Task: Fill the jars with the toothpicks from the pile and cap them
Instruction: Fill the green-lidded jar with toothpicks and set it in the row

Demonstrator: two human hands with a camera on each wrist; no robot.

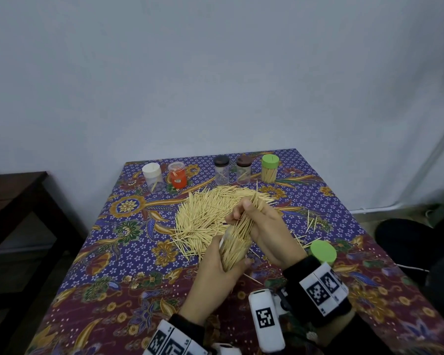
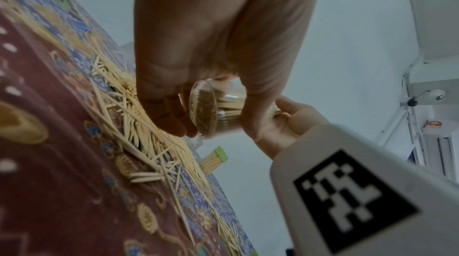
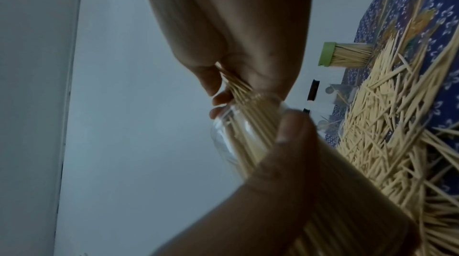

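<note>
My left hand (image 1: 217,262) grips a clear jar (image 1: 235,248), tilted with its mouth toward the far side and packed with toothpicks. My right hand (image 1: 245,213) pinches a bundle of toothpicks (image 1: 244,224) whose lower ends sit in the jar's mouth. The right wrist view shows the fingers (image 3: 218,101) on the bundle at the jar (image 3: 231,142), with the left thumb (image 3: 293,132) on its wall. The left wrist view shows the jar's base (image 2: 203,109) in the left hand (image 2: 198,44). The toothpick pile (image 1: 208,211) lies just beyond both hands. A loose green lid (image 1: 323,253) lies right of them.
Along the table's far edge stand a white-lidded jar (image 1: 153,175), a red jar (image 1: 177,175), a black-lidded jar (image 1: 221,170), a brown-lidded jar (image 1: 243,170) and a full green-lidded jar (image 1: 269,170). Stray toothpicks (image 1: 312,222) lie at the right. A dark side table (image 1: 16,201) stands left.
</note>
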